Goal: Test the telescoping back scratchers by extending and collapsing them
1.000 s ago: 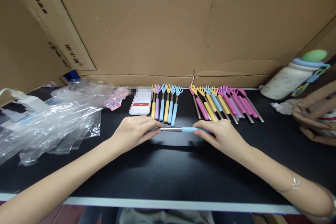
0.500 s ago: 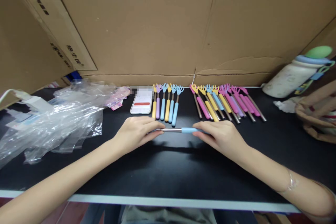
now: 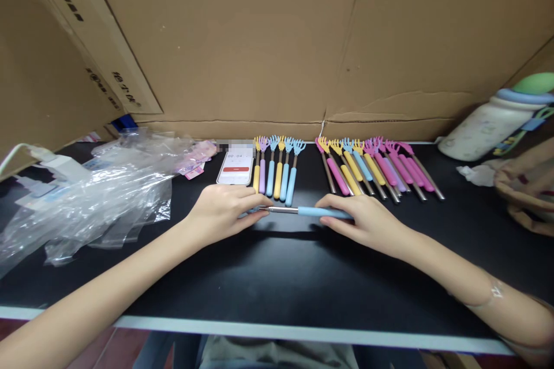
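Between my two hands a back scratcher (image 3: 307, 211) with a light blue grip and a metal shaft is held level above the black table. My left hand (image 3: 223, 210) pinches its head end, so the claw is mostly hidden by the fingers. The blue grip is in the fingers of my right hand (image 3: 366, 220). Beyond my left hand lies a row of blue, yellow and purple back scratchers (image 3: 277, 173). A larger, overlapping group of pink, yellow, blue and purple back scratchers (image 3: 376, 168), some with shafts apart from their grips, lies beyond my right hand.
Clear plastic bags (image 3: 108, 190) spread over the table's left side, by a white charger (image 3: 64, 167). A phone (image 3: 236, 167) lies beside the row. On the right are a leaning bottle (image 3: 480, 130) and a brown bag (image 3: 523, 184). A cardboard wall (image 3: 259, 40) closes the back.
The back scratcher stays in both hands, tilting slightly, and more of its blue grip shows at my right fingers. The whole view has shifted a little.
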`<state>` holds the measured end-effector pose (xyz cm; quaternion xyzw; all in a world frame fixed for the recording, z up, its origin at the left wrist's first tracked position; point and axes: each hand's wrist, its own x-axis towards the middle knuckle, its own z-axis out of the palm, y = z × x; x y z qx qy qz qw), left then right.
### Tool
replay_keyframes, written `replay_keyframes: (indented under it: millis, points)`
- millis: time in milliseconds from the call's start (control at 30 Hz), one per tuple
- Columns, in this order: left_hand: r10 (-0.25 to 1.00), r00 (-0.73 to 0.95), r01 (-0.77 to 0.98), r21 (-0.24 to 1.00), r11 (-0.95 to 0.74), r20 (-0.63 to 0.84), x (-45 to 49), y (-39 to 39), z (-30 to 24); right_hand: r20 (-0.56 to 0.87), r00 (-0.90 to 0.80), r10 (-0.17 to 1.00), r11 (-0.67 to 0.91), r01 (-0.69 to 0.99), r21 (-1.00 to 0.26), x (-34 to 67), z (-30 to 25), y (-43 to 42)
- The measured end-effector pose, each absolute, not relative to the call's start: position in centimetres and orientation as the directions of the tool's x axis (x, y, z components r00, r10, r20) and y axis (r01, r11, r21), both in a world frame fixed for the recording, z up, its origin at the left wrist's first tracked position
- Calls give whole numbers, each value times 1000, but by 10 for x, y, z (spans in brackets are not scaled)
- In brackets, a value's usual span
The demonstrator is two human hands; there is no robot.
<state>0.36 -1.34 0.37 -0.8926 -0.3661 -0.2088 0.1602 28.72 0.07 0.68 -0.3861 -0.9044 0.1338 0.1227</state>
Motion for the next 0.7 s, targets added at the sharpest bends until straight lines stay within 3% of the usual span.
replay_keyframes:
  millis: [267, 500, 700]
  points:
    - [680, 645, 739, -58, -671, 349, -4, -8, 6, -80, -712, 697, 495, 559, -666, 294, 23, 3]
    - [705, 606, 766, -32, -642, 368, -9, -4, 5, -137, -694, 707, 402, 553, -729, 299, 21, 7]
    - [762, 562, 771, 130, -623, 322, -10, -2, 7, -248, -663, 706, 220, 539, -813, 301, 14, 12]
